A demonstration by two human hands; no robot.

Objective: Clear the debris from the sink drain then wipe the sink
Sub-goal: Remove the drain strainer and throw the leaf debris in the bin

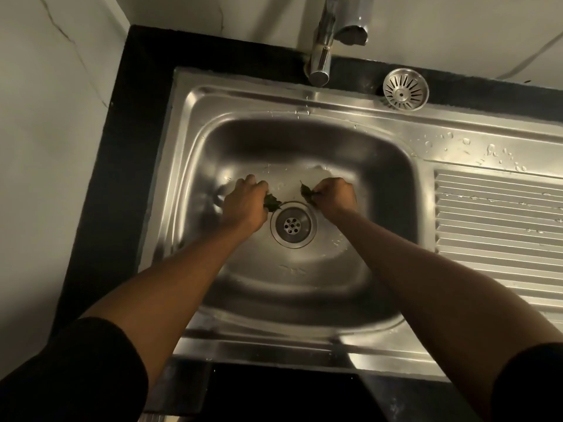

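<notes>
- Head view looks straight down into the steel sink (396, 184), where I have both hands low in the basin, one on either side of the drain (293, 224).
- My left hand (243, 202) is pinched shut on a dark leaf scrap (272, 202) just at the drain's upper left rim; my right hand (334, 196) is closed on another leaf piece (306, 191) just beyond the drain's upper right.
- Both scraps look thin, limp and wet, so I judge them nearly weightless but slippery and easy to tear; a fingertip grip near the middle of each, not the edge, should hold best.
- The drain opening itself looks clear of debris, its holes showing.
- Both forearms reach in from the near edge and angle inward, wrists bent down, knuckles up, fingers curled under so I cannot see the tips.
- The strainer basket (405, 89) sits out on the dark counter (146, 117) behind the sink, right of the tap (323, 53).
- Water drops lie on the sink's rim and the ribbed drainboard (499, 220); no cloth is in view for wiping.
</notes>
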